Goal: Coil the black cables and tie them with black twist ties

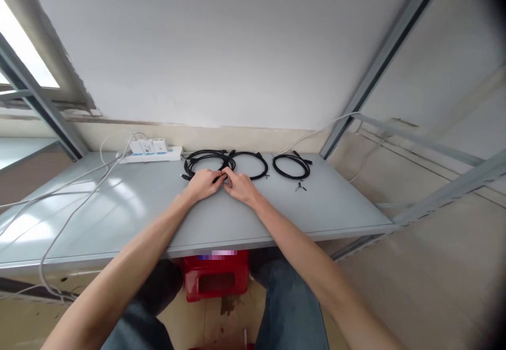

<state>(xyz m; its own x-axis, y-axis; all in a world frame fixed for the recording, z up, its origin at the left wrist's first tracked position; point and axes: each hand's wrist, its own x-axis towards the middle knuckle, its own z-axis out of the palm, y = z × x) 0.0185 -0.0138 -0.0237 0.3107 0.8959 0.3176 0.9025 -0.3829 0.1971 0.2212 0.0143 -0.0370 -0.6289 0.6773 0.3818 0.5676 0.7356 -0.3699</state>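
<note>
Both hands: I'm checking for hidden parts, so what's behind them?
Black cable coils lie behind the left hand and right hand. Whatever is directly beneath their fingers is covered.

A white wall point(221, 49) is rising behind the grey tabletop point(118, 218), with a cream strip point(245, 138) running along its foot. A bright window point(23, 49) is glowing at the far left, and light is gleaming on the tabletop's left side. Metal posts point(377, 65) are slanting at left and right. A red stool point(217, 266) is standing below the near edge, above tan floor point(213, 321).
</note>
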